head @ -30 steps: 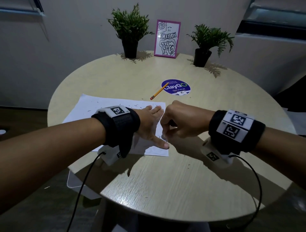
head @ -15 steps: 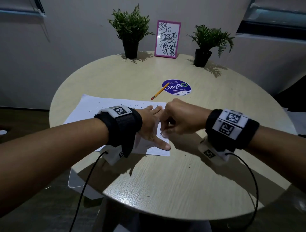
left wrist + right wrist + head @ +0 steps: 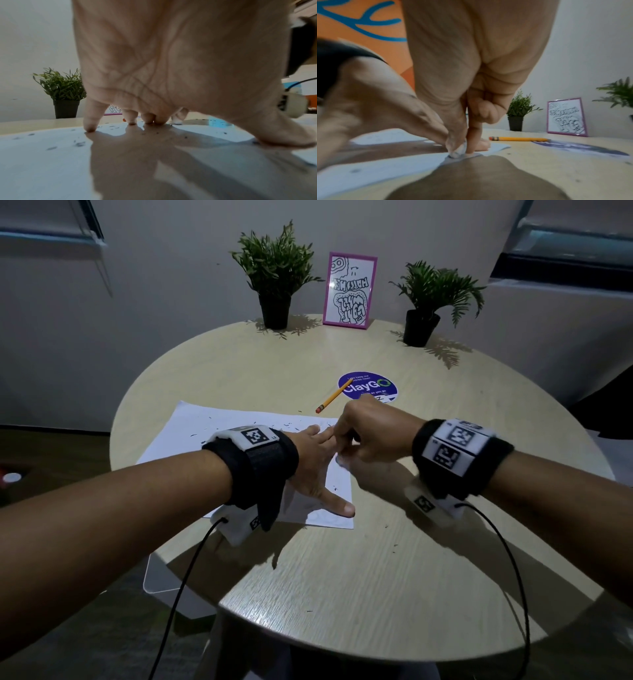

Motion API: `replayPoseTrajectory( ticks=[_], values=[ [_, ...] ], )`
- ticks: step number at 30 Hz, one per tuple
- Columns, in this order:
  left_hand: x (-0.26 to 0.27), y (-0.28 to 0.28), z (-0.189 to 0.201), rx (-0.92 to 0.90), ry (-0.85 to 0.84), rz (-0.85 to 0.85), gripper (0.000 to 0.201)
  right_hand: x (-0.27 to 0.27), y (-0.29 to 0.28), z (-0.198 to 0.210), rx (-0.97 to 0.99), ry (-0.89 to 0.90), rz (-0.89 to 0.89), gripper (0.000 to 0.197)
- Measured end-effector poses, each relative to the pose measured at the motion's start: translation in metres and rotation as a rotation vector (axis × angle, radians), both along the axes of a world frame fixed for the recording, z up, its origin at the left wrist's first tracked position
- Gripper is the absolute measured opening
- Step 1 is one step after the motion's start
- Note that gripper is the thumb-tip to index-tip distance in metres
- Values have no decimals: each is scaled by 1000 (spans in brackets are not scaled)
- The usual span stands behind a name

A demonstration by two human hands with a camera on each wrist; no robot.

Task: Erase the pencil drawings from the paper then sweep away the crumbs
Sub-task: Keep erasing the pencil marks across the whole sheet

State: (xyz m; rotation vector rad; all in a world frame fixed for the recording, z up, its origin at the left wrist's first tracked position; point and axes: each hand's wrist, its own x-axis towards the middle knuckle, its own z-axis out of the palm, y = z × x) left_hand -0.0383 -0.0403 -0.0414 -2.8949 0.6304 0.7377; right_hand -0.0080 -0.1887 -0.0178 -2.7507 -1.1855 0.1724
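Note:
A white sheet of paper [image 3: 191, 433] lies on the round wooden table [image 3: 359, 577], speckled with dark eraser crumbs [image 3: 212, 426]. My left hand [image 3: 313, 470] lies flat on the sheet's right part with fingers spread, pressing it down; the left wrist view shows its fingertips [image 3: 90, 126] on the paper [image 3: 42, 162]. My right hand [image 3: 368, 436] pinches a small white eraser [image 3: 458, 151] between thumb and fingers and holds its tip on the paper [image 3: 376, 170] near the right edge, just beside the left hand's fingers. The eraser [image 3: 342, 461] barely shows in the head view.
A yellow pencil [image 3: 334, 397] lies behind the hands, partly on a round purple sticker [image 3: 371, 386]. Two potted plants [image 3: 275, 278] [image 3: 433, 299] and a pink-framed drawing [image 3: 349, 290] stand at the table's far edge. Crumbs also dot the wood near the front [image 3: 394, 547].
My right hand has slid away from me and slightly left along the paper's right edge with the eraser. The left hand stays pressed on the sheet.

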Motion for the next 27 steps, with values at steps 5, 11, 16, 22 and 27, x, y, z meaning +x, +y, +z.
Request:
replayPoseTrajectory(
  ticks=[5,11,16,22,27],
  values=[
    [-1,1,0,-5,-2,-2,122,-6,1,-6,-16,-73,-5,2],
    [0,2,-2,-7,18,3,125,-24,-5,-2,-14,104,77,10],
    [-3,2,2,-10,10,14,126,2,4,-5,17,-45,-37,3],
    [-8,3,8,-15,53,6,117,-2,7,-9,-26,-68,-94,3],
    [-11,19,11,-152,61,27,95,-1,17,-11,-117,-118,-109,4]
  ],
)
